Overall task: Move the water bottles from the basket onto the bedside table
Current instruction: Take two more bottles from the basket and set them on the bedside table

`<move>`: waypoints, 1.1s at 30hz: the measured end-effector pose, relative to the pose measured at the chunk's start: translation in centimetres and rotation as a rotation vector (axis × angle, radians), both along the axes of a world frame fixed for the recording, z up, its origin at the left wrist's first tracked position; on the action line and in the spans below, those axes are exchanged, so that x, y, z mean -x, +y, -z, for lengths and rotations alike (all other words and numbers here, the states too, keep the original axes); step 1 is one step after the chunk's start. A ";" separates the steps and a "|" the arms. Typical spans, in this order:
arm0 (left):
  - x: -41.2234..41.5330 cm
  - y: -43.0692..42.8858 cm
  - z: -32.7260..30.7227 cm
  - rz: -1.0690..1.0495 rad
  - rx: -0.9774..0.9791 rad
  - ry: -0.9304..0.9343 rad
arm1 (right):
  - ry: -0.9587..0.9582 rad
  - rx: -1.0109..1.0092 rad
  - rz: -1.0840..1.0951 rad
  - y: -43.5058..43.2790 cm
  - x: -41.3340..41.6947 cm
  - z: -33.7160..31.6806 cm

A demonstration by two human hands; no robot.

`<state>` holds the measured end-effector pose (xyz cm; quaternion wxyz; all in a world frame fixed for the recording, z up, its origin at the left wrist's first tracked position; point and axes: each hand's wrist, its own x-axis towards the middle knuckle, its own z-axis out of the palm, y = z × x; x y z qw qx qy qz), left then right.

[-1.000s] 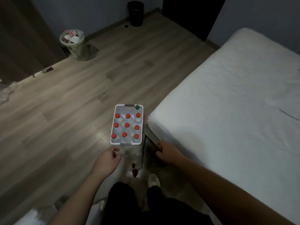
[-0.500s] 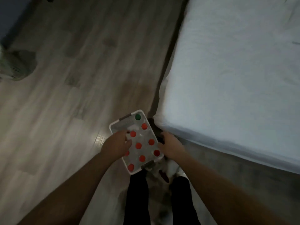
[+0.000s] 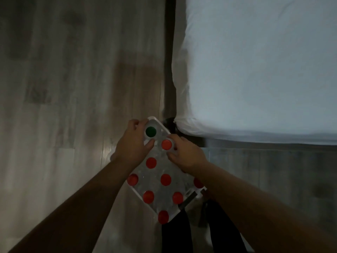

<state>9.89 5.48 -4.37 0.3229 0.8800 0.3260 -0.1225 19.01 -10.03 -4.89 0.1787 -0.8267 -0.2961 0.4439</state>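
A white plastic basket (image 3: 137,193) sits on the wood floor by the bed corner, turned diagonally. It holds several clear water bottles seen from above, most with red caps (image 3: 165,179). My left hand (image 3: 131,145) curls around the green-capped bottle (image 3: 150,132) at the basket's far corner, thumb on the near side and fingers on the far side. My right hand (image 3: 185,154) wraps around the red-capped bottle (image 3: 166,144) beside it. Both bottles still stand inside the basket. The bedside table is not in view.
A bed with a white sheet (image 3: 255,66) fills the right side, its corner almost touching the basket. Grey wood floor (image 3: 73,79) spreads to the left. My dark trouser legs (image 3: 178,236) stand just below the basket.
The view has dropped closer over the basket. Both hands moved from the basket's sides to its far corner and closed around two bottles, left on the green-capped one, right on a red-capped one.
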 end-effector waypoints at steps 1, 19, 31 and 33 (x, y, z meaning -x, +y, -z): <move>-0.3 0.3 0.5 0.029 -0.022 0.006 | 0.004 -0.010 -0.005 0.2 0.0 0.5; -0.4 2.1 2.1 0.173 0.019 -0.009 | -0.129 -0.203 -0.059 0.4 0.3 2.5; 1.9 -0.3 -7.9 -0.113 0.106 -0.124 | -0.085 -0.284 0.204 -1.6 1.0 -7.2; 2.3 -1.3 -11.1 -0.100 0.107 -0.145 | -0.092 -0.307 0.278 -2.6 1.2 -10.3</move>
